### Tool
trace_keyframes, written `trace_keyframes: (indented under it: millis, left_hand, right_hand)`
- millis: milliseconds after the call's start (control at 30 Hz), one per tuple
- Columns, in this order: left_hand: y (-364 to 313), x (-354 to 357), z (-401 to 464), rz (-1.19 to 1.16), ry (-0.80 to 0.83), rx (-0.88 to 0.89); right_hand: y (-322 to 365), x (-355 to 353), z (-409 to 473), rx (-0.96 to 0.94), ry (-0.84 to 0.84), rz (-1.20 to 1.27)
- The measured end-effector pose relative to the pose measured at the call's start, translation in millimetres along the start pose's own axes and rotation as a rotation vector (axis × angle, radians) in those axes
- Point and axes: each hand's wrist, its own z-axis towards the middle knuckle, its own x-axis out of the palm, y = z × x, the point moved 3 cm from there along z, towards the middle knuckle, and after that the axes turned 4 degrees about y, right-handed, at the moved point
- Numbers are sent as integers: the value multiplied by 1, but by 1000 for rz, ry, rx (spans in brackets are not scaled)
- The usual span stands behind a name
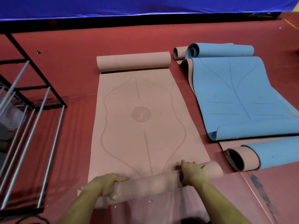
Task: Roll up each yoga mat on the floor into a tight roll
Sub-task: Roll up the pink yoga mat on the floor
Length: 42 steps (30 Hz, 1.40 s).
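Seemingly from just above the person's forearms, the head view looked down on a pink yoga mat spread lengthwise on a red floor. Its far end curled into a loose roll, and its near end was wound into a second roll lying slantwise across the mat. The left hand gripped the roll's left part, fingers curled over the top; the end of the roll under that hand was smeared by blur and hard to read. The right hand lay over the roll nearer its right end, fingers bent down the far side and the thumb hidden behind it. Both forearms ran out of the bottom edge.

To the right, well apart from the hands, a blue mat lay partly unrolled, its far end curled and its right side cut off by the frame. Nearer, a blue-and-pink roll lay on its side, open end showing, its length also cut off. Behind the blue mat a small pink roll peeked out, mostly covered.

At the left stood a black metal rack with silver bars, only partly in frame; something pale sat blurred inside it. A blue sheet ran along the back.
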Motion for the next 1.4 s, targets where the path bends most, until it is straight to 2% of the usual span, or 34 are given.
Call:
trace_keyframes:
  millis: [167, 333, 567, 633, 733, 867, 1033, 1200, 1400]
  left_hand:
    - [-11, -7, -9, 160, -146, -123]
    - [-6, -12, -12, 53, -287, -229]
    - [-13, -15, -14, 212, -365, -246]
    - [-14, -18, -14, 173, -385, -253]
    - [-11, -20, -13, 42, -431, -279]
    - [-16, -21, -17, 137, -490, -293]
    - [-15, -23, -16, -22, -433, -296]
    - [-19, -28, -17, -139, -397, -344]
    - [-23, -42, -13, -144, -259, -321]
  right_hand:
    - [6, -3, 3, 44, 11, -14]
    - [0, -8, 7, -3, 9, 5]
    - [3, -12, 4, 2, -96, 0]
    - [3, -16, 3, -5, -157, -40]
    - [3, -18, 6, -65, -145, -32]
    - [15, -28, 4, -125, -104, -55]
    - [28, -27, 0, -121, 23, -46]
    - [31, -15, 0, -120, -173, -108]
    - [34, -18, 6, -176, -175, -60]
